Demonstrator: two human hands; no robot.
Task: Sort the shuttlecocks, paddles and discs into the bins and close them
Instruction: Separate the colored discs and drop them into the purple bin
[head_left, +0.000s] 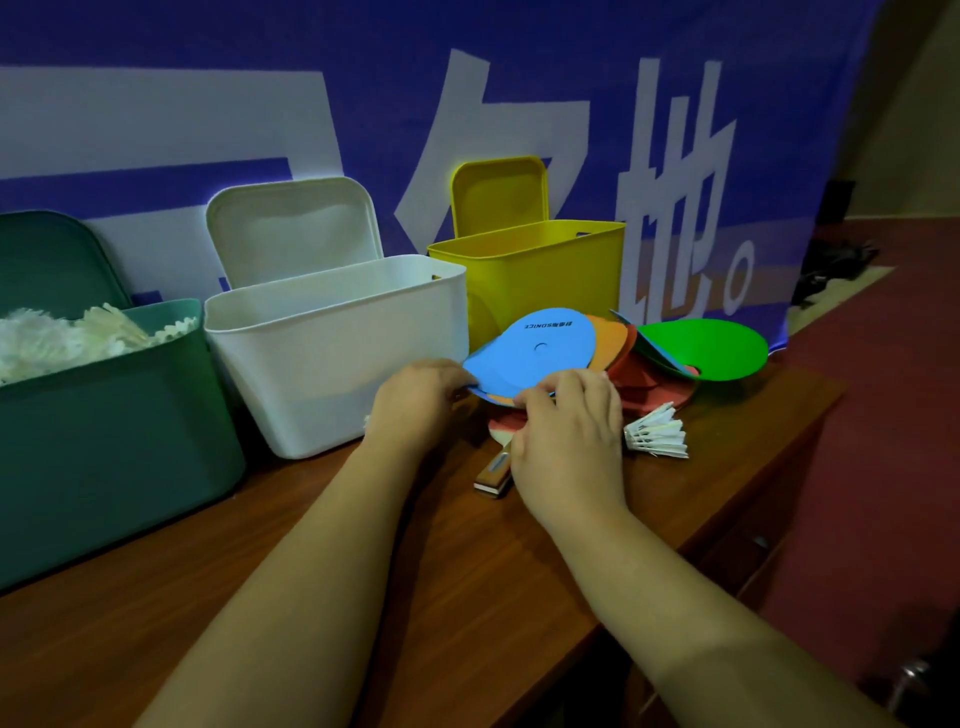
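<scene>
Left hand (415, 400): fingers curled over the left rim of the blue disc (540, 353), pinching it. Right hand (566, 447): fingertips closed on the near rim of the same disc, back of the hand toward the camera. Both forearms bare, reaching in from below.

Blue disc: topmost of a fanned pile, tilted up toward the yellow bin (540, 275). Small dark print near its far edge (upside down from this view, too small to read with certainty) and a small centre ring.

Orange disc (610, 338): directly under the blue one, showing at its right. Green disc (711, 348): rightmost of the pile, rim raised. Red paddle (654, 384): flat beneath the discs. Second paddle's wooden handle (496, 470): poking out toward the camera below the right hand.

Loose shuttlecock (657, 434): on its side just right of the right hand, white feathers fanned to the right.

Green bin (104, 441): far left, lid (47, 260) raised, heaped with white shuttlecocks (62, 338). White bin (337, 364): in the middle, lid (296, 228) raised, interior hidden. Yellow bin: behind the disc pile, lid (498, 192) raised, interior hidden.

Banner (363, 78): blue cloth behind the bins, large white characters, the rightmost legible as 地 with a round full stop.

Table (363, 545): brown wood grain, drawer fronts (758, 540) down its right side. Dark red floor (883, 415) beyond. Dim lighting.
</scene>
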